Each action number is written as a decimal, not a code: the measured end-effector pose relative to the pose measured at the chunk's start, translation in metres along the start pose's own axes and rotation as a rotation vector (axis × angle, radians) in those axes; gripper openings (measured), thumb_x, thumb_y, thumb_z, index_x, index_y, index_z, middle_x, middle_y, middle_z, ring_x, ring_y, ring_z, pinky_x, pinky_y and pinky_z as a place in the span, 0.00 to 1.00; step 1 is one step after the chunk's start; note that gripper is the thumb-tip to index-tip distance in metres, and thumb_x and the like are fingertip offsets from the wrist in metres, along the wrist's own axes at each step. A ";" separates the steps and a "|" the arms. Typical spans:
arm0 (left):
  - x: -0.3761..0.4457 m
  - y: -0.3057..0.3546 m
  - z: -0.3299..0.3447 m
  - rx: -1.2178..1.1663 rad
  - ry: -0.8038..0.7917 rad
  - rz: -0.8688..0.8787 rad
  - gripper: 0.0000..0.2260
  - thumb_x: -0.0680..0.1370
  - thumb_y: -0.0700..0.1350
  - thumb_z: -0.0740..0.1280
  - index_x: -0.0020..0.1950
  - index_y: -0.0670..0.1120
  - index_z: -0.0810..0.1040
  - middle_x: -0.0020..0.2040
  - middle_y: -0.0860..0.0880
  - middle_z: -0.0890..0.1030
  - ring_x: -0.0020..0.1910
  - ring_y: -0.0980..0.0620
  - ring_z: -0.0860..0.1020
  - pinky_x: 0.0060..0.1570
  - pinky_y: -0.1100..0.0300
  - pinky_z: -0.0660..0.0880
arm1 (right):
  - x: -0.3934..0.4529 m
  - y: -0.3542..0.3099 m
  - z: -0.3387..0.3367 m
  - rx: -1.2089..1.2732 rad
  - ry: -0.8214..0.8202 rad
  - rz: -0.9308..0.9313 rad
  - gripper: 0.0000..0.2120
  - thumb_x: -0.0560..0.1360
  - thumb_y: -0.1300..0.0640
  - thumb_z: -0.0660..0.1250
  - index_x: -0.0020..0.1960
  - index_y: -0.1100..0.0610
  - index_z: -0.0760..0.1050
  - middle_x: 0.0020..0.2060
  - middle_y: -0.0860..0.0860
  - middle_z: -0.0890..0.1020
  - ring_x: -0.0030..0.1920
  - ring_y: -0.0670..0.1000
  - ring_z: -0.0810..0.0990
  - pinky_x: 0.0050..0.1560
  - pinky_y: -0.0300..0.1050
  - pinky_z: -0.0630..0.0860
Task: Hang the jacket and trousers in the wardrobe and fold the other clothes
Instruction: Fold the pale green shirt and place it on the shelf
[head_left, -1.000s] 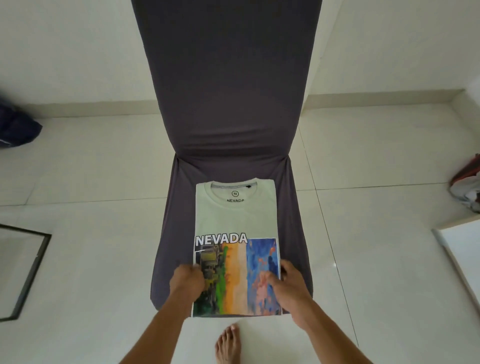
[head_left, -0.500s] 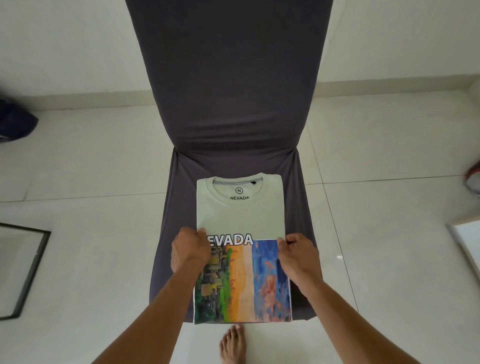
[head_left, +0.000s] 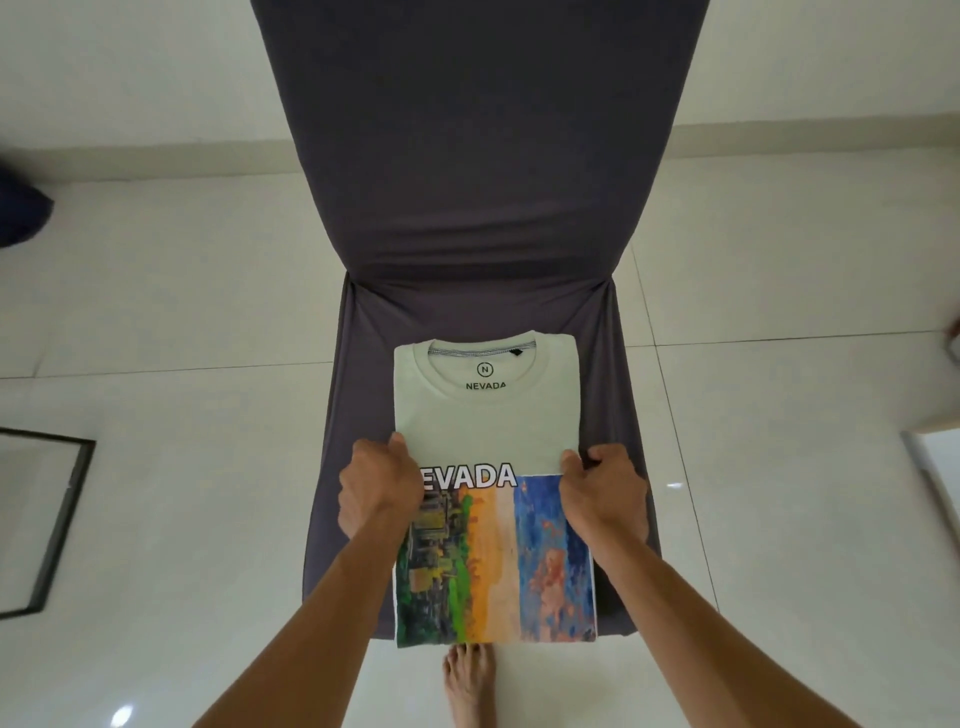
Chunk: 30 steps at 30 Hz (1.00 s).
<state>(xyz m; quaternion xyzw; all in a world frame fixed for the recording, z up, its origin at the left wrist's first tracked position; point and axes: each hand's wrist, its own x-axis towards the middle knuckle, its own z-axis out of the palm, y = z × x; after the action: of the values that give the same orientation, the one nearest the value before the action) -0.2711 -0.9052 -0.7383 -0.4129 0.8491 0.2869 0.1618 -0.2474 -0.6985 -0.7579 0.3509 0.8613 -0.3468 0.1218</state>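
While both hands pinch its side edges, left hand at nine o'clock, right hand at three, the T-shirt looks light, limp; hold the edges.

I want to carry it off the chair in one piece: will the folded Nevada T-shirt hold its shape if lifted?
Probably not: the T-shirt looks like thin, floppy cloth. Left hand and right hand grip only its edges, so the middle would likely sag.
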 end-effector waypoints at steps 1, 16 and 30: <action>-0.002 -0.001 0.000 0.042 -0.021 0.020 0.22 0.82 0.59 0.56 0.61 0.42 0.74 0.58 0.39 0.79 0.55 0.37 0.77 0.47 0.49 0.70 | -0.001 0.001 0.000 -0.028 -0.021 0.026 0.15 0.79 0.42 0.62 0.53 0.54 0.73 0.43 0.49 0.81 0.44 0.53 0.80 0.43 0.49 0.76; -0.017 -0.029 -0.002 0.073 -0.234 0.182 0.25 0.82 0.61 0.54 0.60 0.40 0.72 0.57 0.40 0.78 0.56 0.38 0.76 0.56 0.46 0.74 | -0.014 0.007 -0.003 0.272 -0.231 -0.035 0.19 0.78 0.38 0.63 0.41 0.53 0.74 0.39 0.50 0.85 0.41 0.51 0.85 0.49 0.51 0.82; -0.021 -0.029 -0.003 -0.122 -0.229 0.125 0.19 0.79 0.60 0.62 0.53 0.45 0.79 0.50 0.46 0.82 0.50 0.43 0.79 0.57 0.45 0.77 | -0.020 0.006 0.001 0.091 -0.166 -0.176 0.20 0.79 0.36 0.58 0.52 0.52 0.72 0.42 0.47 0.82 0.44 0.52 0.83 0.47 0.55 0.83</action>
<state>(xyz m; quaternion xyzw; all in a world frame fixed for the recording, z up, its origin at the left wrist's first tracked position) -0.2353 -0.9090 -0.7354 -0.3331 0.8300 0.3928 0.2141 -0.2288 -0.7060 -0.7529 0.2491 0.8592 -0.4225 0.1456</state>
